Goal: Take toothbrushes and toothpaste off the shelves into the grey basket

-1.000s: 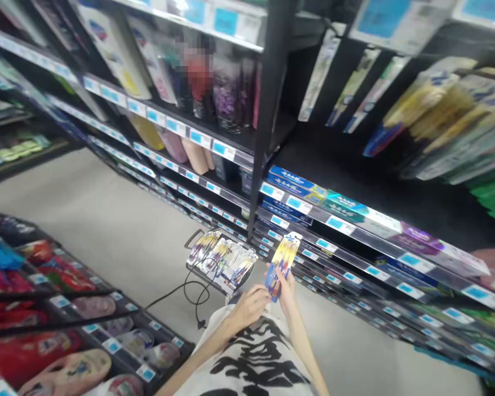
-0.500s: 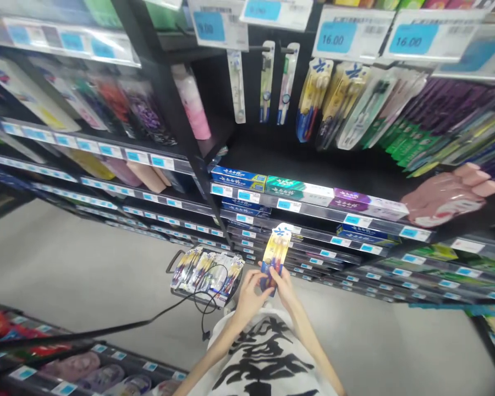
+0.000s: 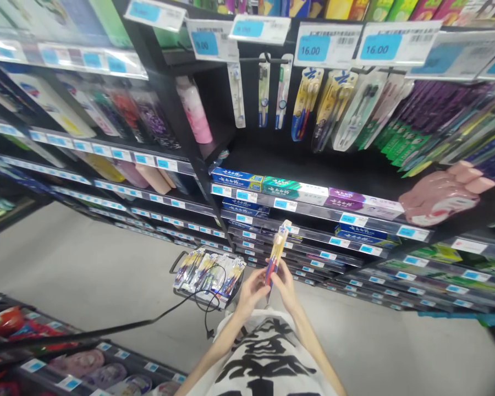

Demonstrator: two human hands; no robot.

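Here's the toothbrush pack (image 3: 275, 254), up in front of the person's body, a little right of the middle, and both hands are on it. The left hand (image 3: 251, 287) pinches its lower left edge between thumb and fingers; the right hand (image 3: 284, 283) grips the right side, thumb across the front. It's a slim thing seen this way, turned partly edge-on and leaning right at the top: white tab with a blue mark at the far end, pale and golden yellow down the middle, red and deep blue at the near end. How many brushes it holds is hard to call, with the print this small. Just beyond it run the shelves, toothpaste boxes (image 3: 296, 192) in blue, green and purple lined along one edge, and similar yellow packs (image 3: 307, 104) hanging above. Left on the floor (image 3: 124, 269), a black case (image 3: 196, 297) full of packs, a dark cable (image 3: 171, 309) looping across it.
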